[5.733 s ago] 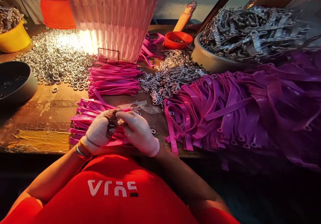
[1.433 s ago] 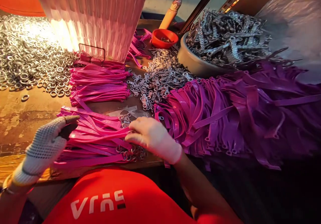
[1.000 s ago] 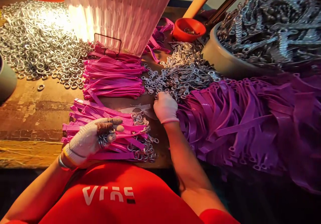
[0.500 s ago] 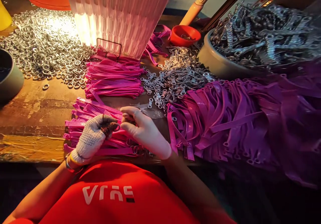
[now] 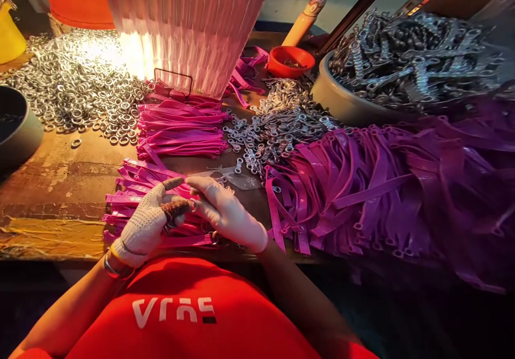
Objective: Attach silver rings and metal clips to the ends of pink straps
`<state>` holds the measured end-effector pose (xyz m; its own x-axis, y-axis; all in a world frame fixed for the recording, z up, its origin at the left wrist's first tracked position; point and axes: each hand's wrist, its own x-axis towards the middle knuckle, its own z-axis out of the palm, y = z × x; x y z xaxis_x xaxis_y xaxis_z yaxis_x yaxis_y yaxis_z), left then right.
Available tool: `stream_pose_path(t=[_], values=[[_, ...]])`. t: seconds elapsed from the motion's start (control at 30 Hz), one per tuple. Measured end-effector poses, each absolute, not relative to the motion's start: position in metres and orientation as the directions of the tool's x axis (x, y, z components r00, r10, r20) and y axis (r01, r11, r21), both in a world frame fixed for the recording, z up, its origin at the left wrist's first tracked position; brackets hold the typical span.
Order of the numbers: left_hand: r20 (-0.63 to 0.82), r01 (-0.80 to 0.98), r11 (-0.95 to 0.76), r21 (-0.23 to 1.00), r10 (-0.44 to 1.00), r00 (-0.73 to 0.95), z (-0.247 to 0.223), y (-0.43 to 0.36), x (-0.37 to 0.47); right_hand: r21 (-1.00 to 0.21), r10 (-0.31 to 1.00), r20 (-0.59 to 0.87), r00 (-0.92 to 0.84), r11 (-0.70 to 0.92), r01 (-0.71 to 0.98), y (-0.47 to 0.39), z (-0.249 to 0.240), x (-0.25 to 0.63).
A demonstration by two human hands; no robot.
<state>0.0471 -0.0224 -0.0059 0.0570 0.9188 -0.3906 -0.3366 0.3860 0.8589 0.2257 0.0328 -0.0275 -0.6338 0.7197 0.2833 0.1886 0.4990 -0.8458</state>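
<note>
My left hand, in a dotted white glove with brown fingertips, is over the front pink straps. Its index finger is stretched toward my right hand, and its thumb lies by a small metal ring between the hands. In a thin white glove, my right hand has its thumb at that ring and its fingers reaching to the left fingertip. What the curled fingers of either hand hold is hidden. Behind them lies a neat stack of pink straps.
Loose metal rings are heaped at the left beside a grey bowl. Metal links lie right of centre, near a red bowl. A large tub and purple straps fill the right.
My left index finger has straightened out from its curl, and my right hand has come slightly left, its fingers now touching or nearly touching the left fingertip. The view has shifted slightly.
</note>
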Motion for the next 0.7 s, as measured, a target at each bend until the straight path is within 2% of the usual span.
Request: stream_pose_path(t=[0.1,0.17,0.33,0.43,0.5,0.6,0.67,0.7], values=[[-0.353,-0.249,0.349,0.903,0.935,0.029,-0.008,-0.020,0.049,-0.814,0.680,0.335,-0.652,0.558,0.163,0.034,-0.027,0.222],[-0.317,-0.163,0.309,0.937,0.948,-0.026,-0.010,-0.018,0.049,-0.782,0.710,0.317,-0.628,0.571,0.251,0.034,-0.026,0.222],[-0.172,0.160,0.165,0.973,0.985,0.029,-0.010,-0.010,0.045,-0.499,0.713,0.265,-0.649,0.677,0.541,0.034,-0.022,0.223],[-0.202,0.163,0.185,0.969,0.975,0.094,-0.005,-0.001,0.049,-0.424,0.749,0.298,-0.592,0.659,0.621,0.031,-0.022,0.221],[-0.270,0.022,0.269,0.963,0.958,0.096,0.000,0.007,0.054,-0.453,0.805,0.334,-0.491,0.594,0.665,0.029,-0.025,0.218],[-0.337,-0.167,0.341,0.925,0.940,0.052,0.004,0.023,0.065,-0.609,0.894,0.277,-0.351,0.446,0.656,0.030,-0.029,0.220],[-0.318,-0.155,0.328,0.932,0.944,0.087,0.003,0.041,0.069,-0.701,0.929,0.186,-0.319,0.353,0.619,0.037,-0.031,0.225],[-0.288,-0.084,0.300,0.950,0.948,0.132,0.000,0.054,0.069,-0.725,0.941,0.164,-0.297,0.318,0.610,0.040,-0.031,0.228]])
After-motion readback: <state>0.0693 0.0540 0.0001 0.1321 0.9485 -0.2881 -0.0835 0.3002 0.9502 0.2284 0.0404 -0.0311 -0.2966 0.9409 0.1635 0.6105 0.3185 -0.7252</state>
